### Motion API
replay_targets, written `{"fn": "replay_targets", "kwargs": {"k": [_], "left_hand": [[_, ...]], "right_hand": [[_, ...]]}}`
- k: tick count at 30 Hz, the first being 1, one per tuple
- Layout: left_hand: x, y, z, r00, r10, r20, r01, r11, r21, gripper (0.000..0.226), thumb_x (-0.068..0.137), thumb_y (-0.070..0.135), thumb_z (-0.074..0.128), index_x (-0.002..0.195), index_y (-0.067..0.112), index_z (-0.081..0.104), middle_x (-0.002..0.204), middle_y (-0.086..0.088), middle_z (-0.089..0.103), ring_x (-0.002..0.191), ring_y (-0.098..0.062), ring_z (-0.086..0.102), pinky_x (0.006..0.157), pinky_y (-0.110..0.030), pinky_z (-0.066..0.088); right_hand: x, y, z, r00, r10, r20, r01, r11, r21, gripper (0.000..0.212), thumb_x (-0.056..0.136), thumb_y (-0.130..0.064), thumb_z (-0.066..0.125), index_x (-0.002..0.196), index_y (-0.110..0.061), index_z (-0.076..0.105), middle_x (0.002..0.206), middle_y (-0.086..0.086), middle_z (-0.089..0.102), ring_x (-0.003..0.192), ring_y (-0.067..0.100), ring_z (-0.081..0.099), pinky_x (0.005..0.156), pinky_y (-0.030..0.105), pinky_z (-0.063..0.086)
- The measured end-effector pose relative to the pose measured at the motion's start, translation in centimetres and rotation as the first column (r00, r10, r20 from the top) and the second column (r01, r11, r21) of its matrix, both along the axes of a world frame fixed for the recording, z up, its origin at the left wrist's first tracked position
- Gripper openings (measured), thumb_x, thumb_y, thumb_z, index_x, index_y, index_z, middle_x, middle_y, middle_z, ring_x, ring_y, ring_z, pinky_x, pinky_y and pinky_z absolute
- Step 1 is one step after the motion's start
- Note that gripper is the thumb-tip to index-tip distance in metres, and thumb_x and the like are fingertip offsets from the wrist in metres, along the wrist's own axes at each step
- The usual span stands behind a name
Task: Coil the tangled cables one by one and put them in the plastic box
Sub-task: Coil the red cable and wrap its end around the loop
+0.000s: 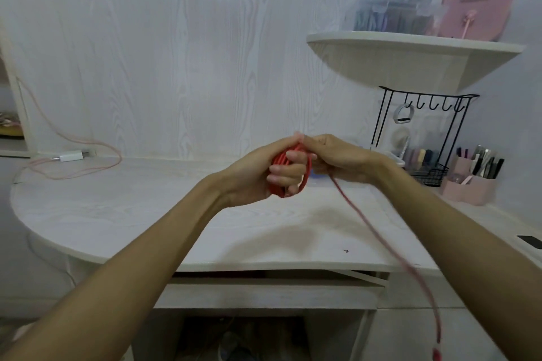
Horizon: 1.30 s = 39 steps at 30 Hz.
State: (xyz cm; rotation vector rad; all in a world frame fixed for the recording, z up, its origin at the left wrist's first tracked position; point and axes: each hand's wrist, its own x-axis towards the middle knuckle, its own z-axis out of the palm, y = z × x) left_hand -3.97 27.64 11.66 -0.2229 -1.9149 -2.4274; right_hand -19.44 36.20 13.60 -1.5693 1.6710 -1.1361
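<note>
A red cable (305,176) is wound in several loops around the fingers of my left hand (264,170), which grips the coil above the white desk (146,214). My right hand (337,158) meets it from the right and pinches the cable at the top of the coil. The loose tail of the red cable (390,246) runs down to the right, past the desk's front edge, blurred, with its plug (437,356) hanging near the bottom of the view. A bit of blue shows behind my hands; what it is cannot be told.
A pink cable (85,155) with a white charger (72,155) lies at the desk's back left. A black wire rack (425,132), pink pen holders (469,184) and a corner shelf (410,47) with boxes stand at the right. A dark object (531,241) lies at the right edge.
</note>
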Motion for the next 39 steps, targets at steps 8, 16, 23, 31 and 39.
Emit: {"fn": "replay_targets", "kwargs": {"k": [8, 16, 23, 31, 39], "left_hand": [[-1.6, -1.6, 1.3, 0.862, 0.496, -0.108, -0.347, 0.731, 0.587, 0.037, 0.100, 0.025, 0.034, 0.064, 0.018, 0.037, 0.042, 0.008, 0.029, 0.033, -0.005, 0.028, 0.053, -0.014, 0.042], [-2.3, -3.8, -2.2, 0.594, 0.785, -0.177, -0.803, 0.565, -0.190, 0.037, 0.101, 0.031, 0.027, 0.069, 0.016, 0.040, 0.065, 0.003, 0.072, 0.058, -0.010, 0.067, 0.068, -0.029, 0.045], [-1.1, -3.8, -5.4, 0.768, 0.609, -0.200, -0.501, 0.377, -0.779, 0.067, 0.100, 0.051, 0.015, 0.071, 0.008, 0.057, 0.055, -0.001, 0.061, 0.052, -0.012, 0.055, 0.066, -0.028, 0.046], [0.6, -1.9, -3.0, 0.990, 0.051, 0.133, -0.042, 0.997, -0.068, 0.059, 0.095, 0.059, 0.016, 0.060, 0.019, 0.040, 0.039, 0.009, 0.025, 0.037, -0.008, 0.020, 0.054, -0.021, 0.044], [0.4, -1.3, 0.0, 0.960, 0.216, -0.177, -0.044, 0.742, 0.669, 0.034, 0.094, 0.026, 0.043, 0.061, 0.015, 0.042, 0.042, 0.005, 0.028, 0.036, -0.008, 0.025, 0.048, -0.015, 0.041]], "right_hand": [[6.1, -3.0, -6.3, 0.895, -0.434, 0.106, 0.444, 0.891, -0.097, 0.045, 0.100, -0.038, 0.030, 0.059, -0.022, 0.036, 0.048, -0.008, 0.034, 0.047, 0.010, 0.028, 0.048, 0.024, 0.023], [7.8, -2.1, -5.1, 0.813, -0.129, -0.568, 0.230, 0.967, 0.110, 0.032, 0.099, -0.006, 0.028, 0.121, -0.004, 0.051, 0.110, 0.009, 0.054, 0.087, 0.017, 0.045, 0.060, 0.023, 0.034], [3.9, -0.2, -0.8, 0.500, 0.088, -0.862, 0.088, 0.984, 0.152, 0.038, 0.097, -0.041, 0.044, 0.073, -0.020, 0.064, 0.059, -0.010, 0.049, 0.053, 0.006, 0.044, 0.055, 0.016, 0.034], [0.8, -0.7, 0.9, 0.905, -0.101, -0.413, 0.074, 0.994, -0.082, 0.056, 0.088, -0.043, 0.061, 0.048, -0.020, 0.029, 0.047, -0.006, 0.023, 0.044, 0.009, 0.019, 0.044, 0.010, 0.025], [4.9, -3.0, -5.0, 0.837, -0.486, -0.250, 0.438, 0.870, -0.225, 0.035, 0.103, -0.025, 0.029, 0.073, -0.012, 0.042, 0.063, 0.005, 0.043, 0.057, 0.016, 0.037, 0.055, 0.028, 0.027]]}}
